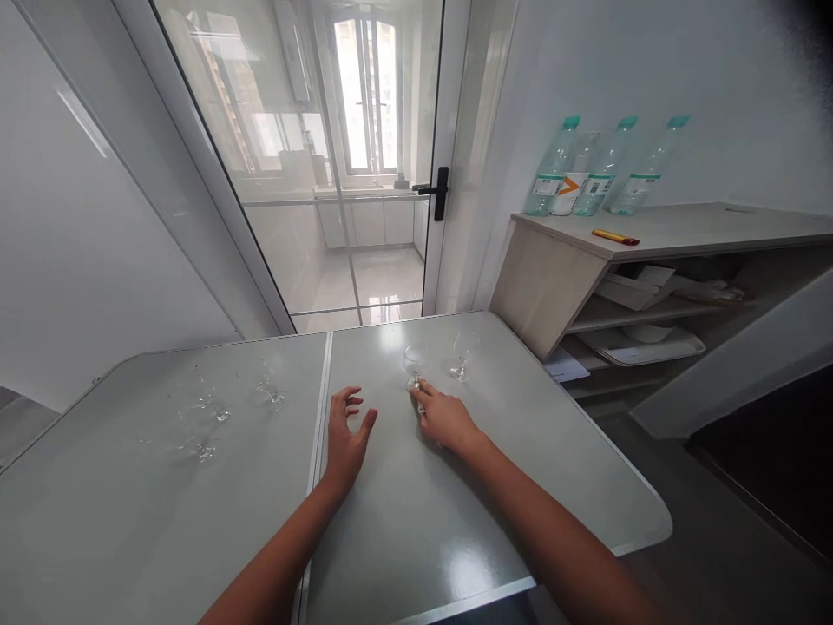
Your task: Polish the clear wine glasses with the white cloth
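Observation:
My right hand [449, 419] reaches over the table, its fingers closed at the stem and foot of a small clear stemmed glass [414, 358]. That glass stands upright, with its lower part partly behind my fingertips. A second stemmed glass [464, 351] stands upright just beyond, to the right, apart from my hand. My left hand [348, 434] hovers near the table's seam, thumb and fingers apart, holding nothing. Further left, several more clear stemmed glasses [206, 450] are on the table; their bowls are hard to make out against the pale surface.
The pale glossy table [383, 538] has a metal seam and rounded corners. Behind it is a glass door [383, 260] with a black handle [441, 194]. At right, a wooden shelf unit [547, 278] bears several plastic bottles [595, 178] and a yellow-red item [615, 237].

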A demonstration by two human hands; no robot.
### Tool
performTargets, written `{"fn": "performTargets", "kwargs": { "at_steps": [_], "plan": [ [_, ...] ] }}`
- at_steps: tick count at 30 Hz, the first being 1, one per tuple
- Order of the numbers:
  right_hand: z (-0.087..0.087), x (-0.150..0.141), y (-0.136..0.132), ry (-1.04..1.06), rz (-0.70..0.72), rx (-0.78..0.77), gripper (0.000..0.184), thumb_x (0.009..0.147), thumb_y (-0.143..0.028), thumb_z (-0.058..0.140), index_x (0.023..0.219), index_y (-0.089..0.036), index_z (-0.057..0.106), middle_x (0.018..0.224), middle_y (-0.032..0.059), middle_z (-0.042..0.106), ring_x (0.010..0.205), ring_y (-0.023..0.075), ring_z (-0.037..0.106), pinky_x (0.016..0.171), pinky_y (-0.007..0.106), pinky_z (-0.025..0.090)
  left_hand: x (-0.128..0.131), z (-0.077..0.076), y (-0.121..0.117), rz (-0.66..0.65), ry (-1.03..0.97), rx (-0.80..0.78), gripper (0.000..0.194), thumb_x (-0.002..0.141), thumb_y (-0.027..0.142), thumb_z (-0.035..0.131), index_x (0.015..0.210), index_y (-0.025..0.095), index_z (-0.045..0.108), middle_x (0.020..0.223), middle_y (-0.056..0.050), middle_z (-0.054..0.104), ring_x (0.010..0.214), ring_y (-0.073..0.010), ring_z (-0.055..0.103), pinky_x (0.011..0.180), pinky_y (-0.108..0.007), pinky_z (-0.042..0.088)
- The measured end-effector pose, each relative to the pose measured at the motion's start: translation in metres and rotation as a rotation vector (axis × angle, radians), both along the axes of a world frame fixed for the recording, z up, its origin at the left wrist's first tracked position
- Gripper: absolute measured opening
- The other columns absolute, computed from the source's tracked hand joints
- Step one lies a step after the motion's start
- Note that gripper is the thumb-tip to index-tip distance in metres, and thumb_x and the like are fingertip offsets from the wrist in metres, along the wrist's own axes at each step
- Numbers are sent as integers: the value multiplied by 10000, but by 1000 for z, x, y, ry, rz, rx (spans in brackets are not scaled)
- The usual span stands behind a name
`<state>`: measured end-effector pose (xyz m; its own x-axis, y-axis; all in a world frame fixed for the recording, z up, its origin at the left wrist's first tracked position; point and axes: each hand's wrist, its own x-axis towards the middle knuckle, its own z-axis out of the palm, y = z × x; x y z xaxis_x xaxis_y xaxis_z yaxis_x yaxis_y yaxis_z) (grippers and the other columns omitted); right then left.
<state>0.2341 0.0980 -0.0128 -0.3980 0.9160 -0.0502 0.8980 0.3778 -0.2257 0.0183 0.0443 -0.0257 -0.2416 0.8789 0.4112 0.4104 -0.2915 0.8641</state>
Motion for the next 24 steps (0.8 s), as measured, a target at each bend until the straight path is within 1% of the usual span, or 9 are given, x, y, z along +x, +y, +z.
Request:
{"fn": "performTargets", "kwargs": {
  "at_steps": [4, 7, 10, 13, 16, 18, 21, 24],
  "plan": [
    [-5, 10, 16, 49, -90, 3, 636, 862, -205, 445, 1494, -269, 480, 1656, 34, 325, 1194, 279, 654, 925, 399, 526, 0, -1, 0, -8, -4, -14, 370, 940, 463, 622, 1241, 263, 544, 1235, -88, 567, 1068, -235, 607, 905, -404, 513],
    [-6, 16, 23, 94, -114, 4, 628, 858, -200, 433, 1479, -272, 499, 1647, 3, 345, 1280, 270, 597, 964, 390, 517, -1, -1, 0, -22, -35, -27, 345, 974, 498, 546, 1217, 254, 553, 1227, -90, 572, 1067, -234, 601, 907, -395, 506],
    [-4, 18, 26, 105, -133, -8, 627, 855, -185, 425, 1468, -285, 509, 1646, -10, 347, 1277, 265, 597, 969, 393, 516, -1, -2, -2, -46, -80, -25, 352, 1019, 514, 426, 1204, 248, 563, 1232, -90, 576, 1075, -232, 593, 928, -390, 490],
    [-3, 17, 25, 105, -137, -8, 632, 852, -184, 435, 1474, -279, 500, 1648, 2, 343, 1266, 272, 603, 968, 400, 516, -4, -2, -2, -22, -117, -10, 357, 1035, 508, 379, 1191, 250, 570, 1229, -79, 576, 1065, -226, 589, 927, -378, 478],
    [-4, 18, 23, 115, -112, -4, 631, 855, -174, 442, 1472, -295, 502, 1640, -8, 359, 1264, 267, 604, 977, 398, 511, -13, -2, 2, 56, -121, 10, 344, 1029, 505, 402, 1159, 246, 586, 1188, -69, 576, 1029, -219, 589, 890, -357, 475],
    [-4, 18, 23, 118, -108, -1, 618, 862, -169, 444, 1461, -302, 518, 1633, -15, 373, 1264, 259, 604, 991, 393, 504, -23, -2, 7, 133, -104, 36, 335, 1023, 499, 423, 1138, 236, 596, 1151, -68, 581, 1004, -216, 584, 861, -345, 473],
    [-5, 19, 23, 116, -115, 3, 609, 873, -164, 437, 1461, -295, 522, 1629, -5, 379, 1274, 255, 595, 991, 389, 503, -42, -1, 16, 287, -98, 90, 298, 1022, 459, 438, 1108, 224, 599, 1097, -63, 594, 968, -206, 575, 825, -327, 464],
    [-3, 19, 21, 124, -107, 15, 587, 876, -165, 437, 1444, -269, 545, 1621, 22, 394, 1263, 261, 600, 967, 380, 504, -63, 3, 23, 472, -110, 139, 210, 996, 394, 500, 1055, 213, 588, 1024, -45, 588, 924, -192, 567, 790, -308, 452]
  ]
}}
